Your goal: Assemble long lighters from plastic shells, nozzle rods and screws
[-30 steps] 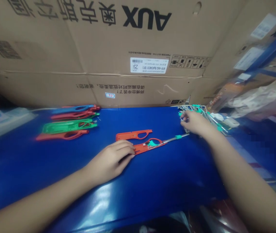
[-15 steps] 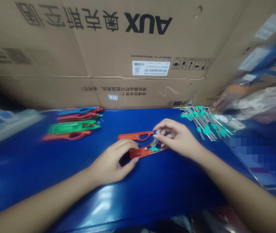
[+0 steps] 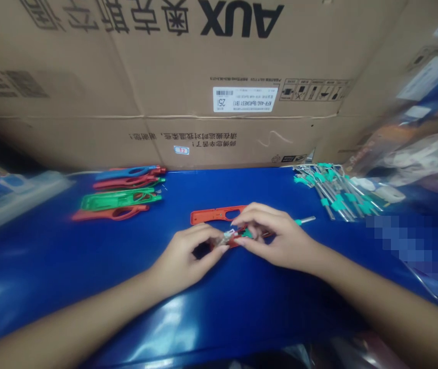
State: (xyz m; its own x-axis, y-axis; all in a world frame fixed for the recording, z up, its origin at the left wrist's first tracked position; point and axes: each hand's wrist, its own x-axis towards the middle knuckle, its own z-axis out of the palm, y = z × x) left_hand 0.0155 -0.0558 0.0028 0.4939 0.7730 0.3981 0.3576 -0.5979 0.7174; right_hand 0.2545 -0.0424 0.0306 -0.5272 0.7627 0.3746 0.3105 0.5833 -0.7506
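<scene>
My left hand (image 3: 194, 251) pinches a small clear part, which looks like a lighter fuel tank (image 3: 224, 239), between thumb and forefinger. Curled close on its right is my right hand (image 3: 275, 233), thumb and fingers closed by a green trigger piece (image 3: 247, 233); what they grip is mostly hidden. Beneath both hands lies an orange half casing of a long lighter (image 3: 238, 243), largely covered. A metal rod (image 3: 308, 220) sticks out beyond my right hand. Just behind, the other orange half casing (image 3: 207, 216) rests on the blue table with its inside facing up.
Several blue, red, green and orange lighter casings (image 3: 121, 199) lie in a row on the left. At the back right is a pile of metal rods with green pieces (image 3: 332, 192). A large cardboard box (image 3: 165, 102) stands behind the blue table (image 3: 188, 318).
The clear part has gone from my right hand leftward into my left fingers. My right hand has moved closer to the left one, and the rod now shows at its right. The view has shifted slightly.
</scene>
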